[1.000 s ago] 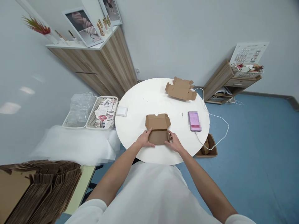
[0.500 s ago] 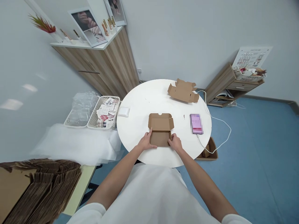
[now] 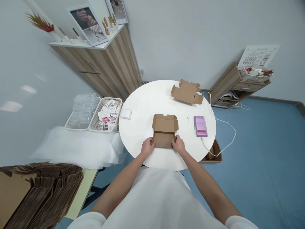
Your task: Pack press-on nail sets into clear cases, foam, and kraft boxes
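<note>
Cardboard box (image 3: 164, 140) sits on the white round table (image 3: 143, 105), at the near side, directly in front of me. My left hand (image 3: 148, 146) is closed around its left wall, and my right hand (image 3: 178, 144) pinches the right wall; exact thumb placement is too small to make out. Handling estimate: light, dry, unlikely to slip; fairly stiff along folded edges, softer at creases, where hard squeezing could crush or buckle a panel. Best hold, I judge: both side walls, low and near the corners, with even pressure. Appearance: plain matte brown, shallow rectangular tray, lid opened away from me, a small flap at each lid end, a notch midway along its far edge. Beyond it, near the table's far edge, lies an unfolded carton (image 3: 187, 92).
</note>
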A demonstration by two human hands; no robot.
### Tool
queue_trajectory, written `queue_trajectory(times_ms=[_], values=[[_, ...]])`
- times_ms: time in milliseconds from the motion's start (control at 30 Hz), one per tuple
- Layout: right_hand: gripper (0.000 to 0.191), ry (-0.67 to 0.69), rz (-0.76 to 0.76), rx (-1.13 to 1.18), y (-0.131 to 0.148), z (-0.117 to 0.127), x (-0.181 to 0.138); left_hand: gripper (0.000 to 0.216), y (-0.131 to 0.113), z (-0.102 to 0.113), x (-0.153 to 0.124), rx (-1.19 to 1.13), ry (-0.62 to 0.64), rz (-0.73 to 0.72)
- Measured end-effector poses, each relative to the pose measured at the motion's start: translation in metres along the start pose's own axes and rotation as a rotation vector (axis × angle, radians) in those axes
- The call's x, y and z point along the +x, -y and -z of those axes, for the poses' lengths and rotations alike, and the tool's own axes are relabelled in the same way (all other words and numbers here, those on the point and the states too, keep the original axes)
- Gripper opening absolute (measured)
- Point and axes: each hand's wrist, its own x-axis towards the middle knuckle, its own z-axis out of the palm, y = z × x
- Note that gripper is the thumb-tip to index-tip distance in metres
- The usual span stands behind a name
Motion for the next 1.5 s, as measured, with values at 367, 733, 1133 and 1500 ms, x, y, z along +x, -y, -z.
queue_trajectory(times_ms=[367, 733, 1133, 1500], values=[[0.016, -0.004, -0.039, 0.087, -0.003, 0.010, -0.001, 0.039, -0.009, -0.003, 0.004, -0.051, 0.053, -0.004], [0.042, -0.298, 0.030, 0.275, -0.006, 0.018, -0.038, 0.049, 0.004, 0.021, -0.003, -0.087, 0.072, 0.028], [0.032, 0.343, 0.069, 0.704, 0.206, -0.059, 0.018, 0.053, 0.063, 0.164, 0.112, 0.111, -0.332, 0.142], [0.040, 0.200, -0.132, 0.751, 0.278, -0.150, 0.102, 0.050, 0.078, 0.166, 0.163, 0.140, -0.197, 0.114]])
